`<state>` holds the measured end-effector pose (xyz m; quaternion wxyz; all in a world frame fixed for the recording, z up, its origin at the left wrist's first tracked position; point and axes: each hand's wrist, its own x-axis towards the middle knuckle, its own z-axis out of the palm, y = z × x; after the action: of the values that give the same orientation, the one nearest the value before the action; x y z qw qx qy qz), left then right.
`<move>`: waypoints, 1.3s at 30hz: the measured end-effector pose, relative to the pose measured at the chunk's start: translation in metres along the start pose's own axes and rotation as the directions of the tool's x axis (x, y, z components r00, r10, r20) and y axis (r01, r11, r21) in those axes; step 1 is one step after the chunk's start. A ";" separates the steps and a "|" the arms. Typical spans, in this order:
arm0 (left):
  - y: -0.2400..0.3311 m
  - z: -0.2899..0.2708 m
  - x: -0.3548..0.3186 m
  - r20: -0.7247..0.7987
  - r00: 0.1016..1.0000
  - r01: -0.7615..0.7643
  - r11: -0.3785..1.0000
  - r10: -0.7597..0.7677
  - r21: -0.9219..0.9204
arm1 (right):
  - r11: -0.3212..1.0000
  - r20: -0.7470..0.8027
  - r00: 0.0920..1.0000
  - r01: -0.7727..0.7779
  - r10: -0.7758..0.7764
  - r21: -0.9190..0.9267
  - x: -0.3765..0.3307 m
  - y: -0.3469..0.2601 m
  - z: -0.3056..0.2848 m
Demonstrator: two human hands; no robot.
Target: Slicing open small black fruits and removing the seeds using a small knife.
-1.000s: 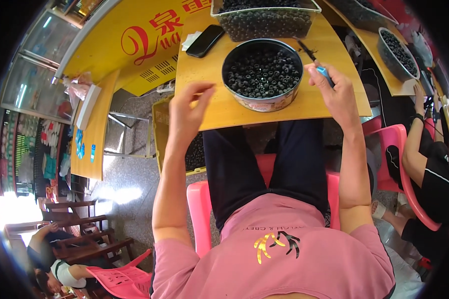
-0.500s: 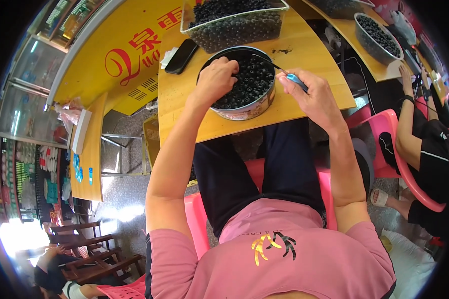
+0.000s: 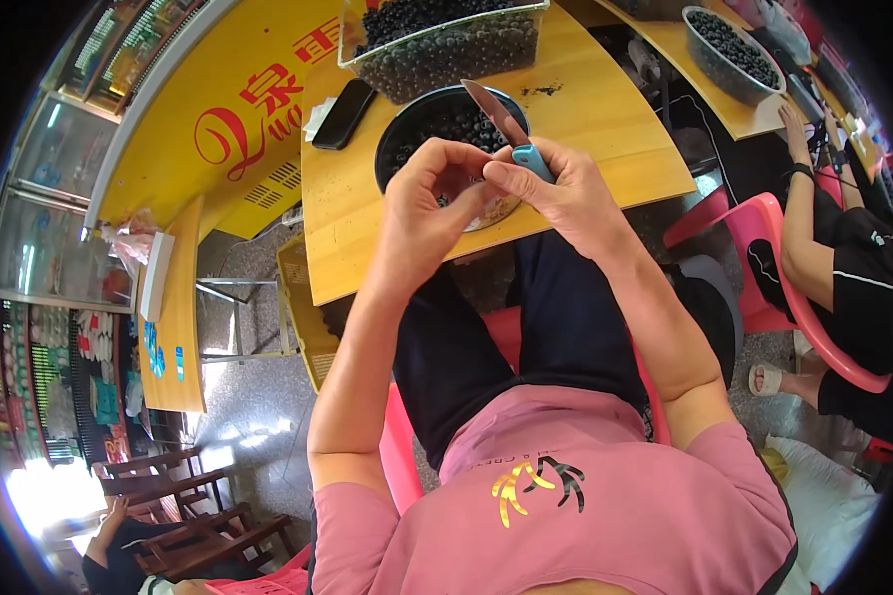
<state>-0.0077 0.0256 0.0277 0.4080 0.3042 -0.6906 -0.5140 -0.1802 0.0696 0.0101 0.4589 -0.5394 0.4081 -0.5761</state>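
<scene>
Pinching something small, hidden between its fingertips, the left hand [image 3: 432, 203] was curled shut just above the near rim of the bowl [image 3: 417, 124] of dark berries; what it held could not be told. The right hand [image 3: 566, 193] was closed on the knife [image 3: 511, 134], blue handle in the fist, blade pointing away over the bowl. A good cut likely needed short strokes away from the thumb, with scraps falling into the bowl. Behind stood a tub [image 3: 446, 45] and phone [image 3: 344, 112] on the counter [image 3: 605, 119].

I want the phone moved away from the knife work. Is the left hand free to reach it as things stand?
Probably not yet: the left hand is pinching something small over the bowl. The phone lies uncovered just left of that bowl.
</scene>
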 end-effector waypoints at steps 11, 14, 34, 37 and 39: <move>-0.017 0.024 -0.026 -0.311 0.904 -0.224 0.945 0.293 0.238 | 0.919 0.039 0.976 -0.215 0.214 0.329 -0.008 0.004 0.009; -0.024 0.033 -0.032 -0.430 0.883 -0.193 0.981 0.188 0.031 | 0.937 0.006 0.976 -0.209 0.216 0.280 -0.010 -0.002 0.017; -0.031 0.024 -0.036 -0.326 0.945 -0.185 0.864 0.026 -0.468 | 0.981 0.007 0.998 0.067 -0.067 -0.180 0.000 0.000 0.017; -0.032 0.021 -0.033 -0.323 0.945 -0.130 0.842 -0.055 -0.523 | 0.804 0.050 0.953 0.281 -0.300 -0.525 0.002 0.001 0.010; -0.038 0.017 -0.031 -0.311 0.949 -0.128 0.838 -0.053 -0.530 | 0.683 0.121 0.933 0.331 -0.338 -0.651 0.004 -0.002 0.009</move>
<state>-0.0079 0.0488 -0.0191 0.5918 0.2398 -0.4484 -0.6254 -0.1716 0.0664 0.0138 0.1229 -0.7291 0.4820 -0.4701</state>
